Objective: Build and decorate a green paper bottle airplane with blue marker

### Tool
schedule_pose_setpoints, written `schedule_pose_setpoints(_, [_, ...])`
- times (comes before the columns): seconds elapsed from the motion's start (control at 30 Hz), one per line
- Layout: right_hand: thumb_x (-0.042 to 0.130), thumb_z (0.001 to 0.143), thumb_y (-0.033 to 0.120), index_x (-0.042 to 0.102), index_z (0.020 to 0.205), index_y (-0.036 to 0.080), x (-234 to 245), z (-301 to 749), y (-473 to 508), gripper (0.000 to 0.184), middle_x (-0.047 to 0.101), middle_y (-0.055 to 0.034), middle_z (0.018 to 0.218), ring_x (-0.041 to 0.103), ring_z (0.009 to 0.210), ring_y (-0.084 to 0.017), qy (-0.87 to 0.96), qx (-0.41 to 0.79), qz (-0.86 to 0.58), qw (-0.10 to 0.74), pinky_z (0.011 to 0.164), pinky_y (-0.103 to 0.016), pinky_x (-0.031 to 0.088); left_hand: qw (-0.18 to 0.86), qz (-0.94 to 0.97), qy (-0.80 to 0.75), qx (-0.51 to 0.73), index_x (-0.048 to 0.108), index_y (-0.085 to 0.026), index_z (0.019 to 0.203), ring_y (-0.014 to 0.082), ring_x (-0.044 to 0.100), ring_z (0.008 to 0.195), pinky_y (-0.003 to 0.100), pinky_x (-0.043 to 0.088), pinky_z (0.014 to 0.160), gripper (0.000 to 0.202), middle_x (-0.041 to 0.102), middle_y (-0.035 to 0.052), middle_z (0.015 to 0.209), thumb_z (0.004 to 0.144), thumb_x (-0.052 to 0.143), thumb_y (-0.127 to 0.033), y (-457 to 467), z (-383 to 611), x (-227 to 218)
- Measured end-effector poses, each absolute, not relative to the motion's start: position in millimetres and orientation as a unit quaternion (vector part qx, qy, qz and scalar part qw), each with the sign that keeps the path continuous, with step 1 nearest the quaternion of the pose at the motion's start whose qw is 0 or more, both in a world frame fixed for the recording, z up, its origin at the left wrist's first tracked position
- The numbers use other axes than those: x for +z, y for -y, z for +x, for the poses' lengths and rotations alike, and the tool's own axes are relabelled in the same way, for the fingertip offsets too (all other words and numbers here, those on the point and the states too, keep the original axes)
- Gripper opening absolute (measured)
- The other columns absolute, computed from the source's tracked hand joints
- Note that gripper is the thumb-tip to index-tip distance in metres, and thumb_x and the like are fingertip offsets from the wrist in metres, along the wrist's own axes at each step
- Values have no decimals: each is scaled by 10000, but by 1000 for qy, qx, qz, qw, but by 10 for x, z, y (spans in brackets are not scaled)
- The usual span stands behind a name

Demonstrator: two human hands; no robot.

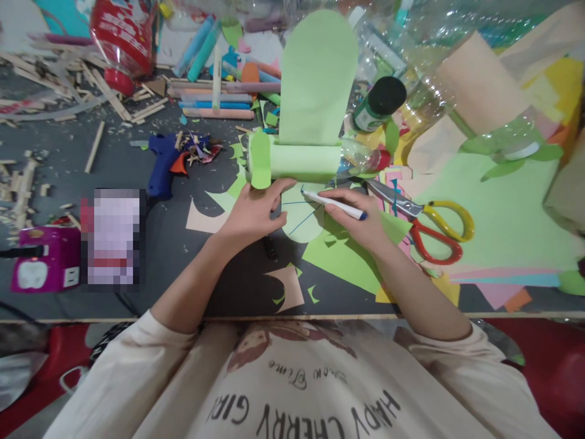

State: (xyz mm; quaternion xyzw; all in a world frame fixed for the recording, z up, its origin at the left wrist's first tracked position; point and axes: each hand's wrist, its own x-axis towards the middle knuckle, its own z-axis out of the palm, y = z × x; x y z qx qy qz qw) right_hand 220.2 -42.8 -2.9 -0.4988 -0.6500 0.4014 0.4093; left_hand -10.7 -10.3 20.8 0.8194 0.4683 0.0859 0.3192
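My right hand [356, 213] grips a white marker pen [336, 203] with a blue end, its tip on a rounded light green paper flap [301, 224]. Several blue lines run across that flap. Above it lies a clear bottle wrapped in light green paper [304, 160], its red cap [379, 160] to the right. From the wrapped bottle a long, round-ended green panel [320, 73] stretches away from me. My left hand [256, 210] rests at the flap's left edge, fingers apart, fingertips near the bottle's lower side.
Scissors [423, 219] with yellow and red handles lie right, among paper sheets [512, 213]. A blue glue gun [162, 161], purple box [46, 259] and blurred-out rectangle [114, 238] are left. Behind are wooden sticks [105, 91], coloured paper rolls [217, 103], a red-labelled bottle [123, 42] and black-capped jar [379, 103].
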Motion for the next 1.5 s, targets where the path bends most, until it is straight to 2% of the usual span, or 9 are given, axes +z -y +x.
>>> schedule_pose_setpoints(0.13, [641,895,429,752,964,237,-18,2205,433,232,789,-53,952,714,814,-207,670,400,-495,383,699,-344,554,312,822,-468,86,485,-190,1350,131,486,649,255,394,753,511,465,-40,732,840,521,-175,105,-101,215])
schedule_pose_setpoints(0.3, [632,898,386,760,921,233,-16,2205,441,201,766,-46,820,667,707,-182,707,387,-460,373,646,-335,516,310,824,-466,87,480,-191,1344,126,490,648,254,402,762,505,476,-44,733,842,533,-178,103,-101,208])
schedule_pose_setpoints(0.5, [638,894,335,748,911,232,-23,2192,462,152,740,-36,750,634,674,-169,743,383,-402,374,613,-317,491,311,822,-470,85,482,-186,1353,129,496,652,260,402,768,519,483,-40,734,837,533,-175,108,-99,199])
schedule_pose_setpoints(0.77, [619,916,280,727,934,222,48,2168,479,123,761,-36,773,664,711,-164,782,398,-322,356,698,-329,495,310,823,-468,89,481,-193,1356,129,506,656,251,408,754,527,499,-38,742,831,529,-189,100,-109,191])
schedule_pose_setpoints(0.97, [625,908,276,730,924,227,11,2156,505,117,741,-21,739,652,680,-158,784,412,-305,351,696,-338,496,311,819,-475,83,488,-191,1349,124,498,651,237,397,722,526,501,-37,745,824,527,-174,108,-99,209])
schedule_pose_setpoints(1.1, [647,896,270,736,964,244,-28,2185,494,115,759,-29,814,660,699,-158,736,417,-337,413,636,-304,505,314,818,-475,81,477,-193,1357,126,501,655,237,399,720,524,504,-35,747,836,526,-195,106,-104,210])
schedule_pose_setpoints(1.2, [645,900,279,739,981,258,-28,2226,460,126,759,-26,839,661,695,-159,706,363,-401,457,631,-304,511,316,819,-471,82,472,-192,1364,131,502,659,245,402,730,526,499,-32,747,840,515,-204,102,-111,203])
schedule_pose_setpoints(1.3, [635,909,318,741,995,269,-19,2250,427,146,772,-31,916,686,772,-190,697,326,-458,445,688,-344,529,318,819,-470,84,475,-194,1368,136,500,660,259,404,756,532,498,-28,749,837,506,-201,99,-114,203])
schedule_pose_setpoints(1.5, [637,902,379,750,1007,275,-27,2224,414,186,784,-37,985,710,863,-224,684,329,-496,422,773,-395,560,315,821,-469,85,481,-195,1363,136,504,655,271,407,801,529,503,-30,745,834,505,-201,100,-116,213])
